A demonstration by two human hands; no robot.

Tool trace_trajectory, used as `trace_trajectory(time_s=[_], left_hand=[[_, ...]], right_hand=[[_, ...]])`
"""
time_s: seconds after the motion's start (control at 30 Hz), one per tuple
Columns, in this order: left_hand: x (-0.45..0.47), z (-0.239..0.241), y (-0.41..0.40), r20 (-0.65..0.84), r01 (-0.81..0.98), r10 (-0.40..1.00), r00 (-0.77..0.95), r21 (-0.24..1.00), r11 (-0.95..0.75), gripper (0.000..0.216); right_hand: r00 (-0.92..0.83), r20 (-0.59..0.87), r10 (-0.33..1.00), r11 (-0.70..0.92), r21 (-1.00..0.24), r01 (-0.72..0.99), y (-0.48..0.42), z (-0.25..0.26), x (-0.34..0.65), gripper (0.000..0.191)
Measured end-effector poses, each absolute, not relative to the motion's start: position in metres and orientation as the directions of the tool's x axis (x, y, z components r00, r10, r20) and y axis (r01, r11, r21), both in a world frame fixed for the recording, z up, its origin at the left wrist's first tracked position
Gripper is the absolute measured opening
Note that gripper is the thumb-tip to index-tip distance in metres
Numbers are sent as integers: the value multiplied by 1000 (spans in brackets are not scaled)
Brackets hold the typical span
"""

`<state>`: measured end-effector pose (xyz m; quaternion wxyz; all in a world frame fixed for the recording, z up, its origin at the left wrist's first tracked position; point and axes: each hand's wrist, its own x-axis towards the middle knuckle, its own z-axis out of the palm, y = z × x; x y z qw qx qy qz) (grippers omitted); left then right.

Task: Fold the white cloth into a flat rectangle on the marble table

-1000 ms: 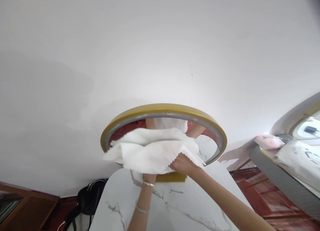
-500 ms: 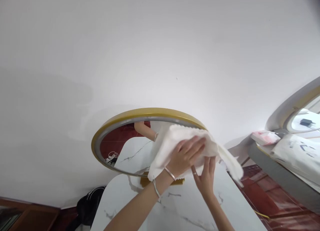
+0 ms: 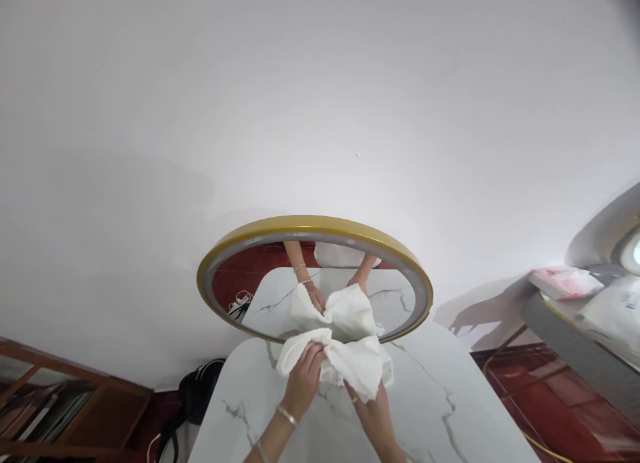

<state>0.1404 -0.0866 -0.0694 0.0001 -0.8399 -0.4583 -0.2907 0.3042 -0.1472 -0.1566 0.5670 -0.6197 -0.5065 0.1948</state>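
here, hands [image 3: 303, 381] [image 3: 374, 411] clutch white cloth [image 3: 357, 361]; white bundle [image 3: 609, 316] unreadably marked.

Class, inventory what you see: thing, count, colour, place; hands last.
cloth: one, white, in both hands
mirror: one, gold-rimmed, behind cloth
table: one, white, centre
wall: one, white, behind
bag: one, black, left
shelf: one, brown, lower left
floor: one, red, around table
cords: two, yellow right, white left
packet: one, pink and white, right
bundle: one, white, beside packet
stand: one, grey, under packet
round object: one, pale, right edge
left hand: one, on cloth
right hand: one, on cloth
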Motion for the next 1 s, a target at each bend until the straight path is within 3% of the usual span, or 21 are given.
trace_trajectory(time_s=[0.1,0.17,0.3,0.43,0.53,0.63,0.77,0.87,1.0], left_hand=[[122,-93,-128,420,805,802,425,230,-547,43],[119,-106,-156,388,833,831,398,226,-504,43],[128,-107,-200,453,868,841,295,242,-434,45],[137,-77,-218,490,860,813,315,215,-463,42],[140,-55,-218,371,801,813,449,237,-550,43],[141,-45,-215,263,718,806,531,366,-592,35],[133,-49,-216,140,716,855,500,488,-499,18],[116,-57,-218,44,752,886,461,511,-417,28],[91,-69,-223,-190,800,906,378,560,-216,32]], right_hand=[[476,290,830,178,-947,266,-162,-143,321,83],[418,255,872,166,-957,237,-175,-131,331,86],[197,283,939,201,-914,353,-204,-101,344,48],[137,365,921,261,-838,479,-231,-76,353,25],[148,410,900,268,-787,556,-248,-70,359,29],[111,315,942,215,-827,519,-261,-75,360,47],[145,129,981,51,-892,449,-271,-82,353,44],[265,93,960,-26,-911,412,-272,-79,344,30],[378,32,925,-138,-900,414,-272,-74,337,29]])
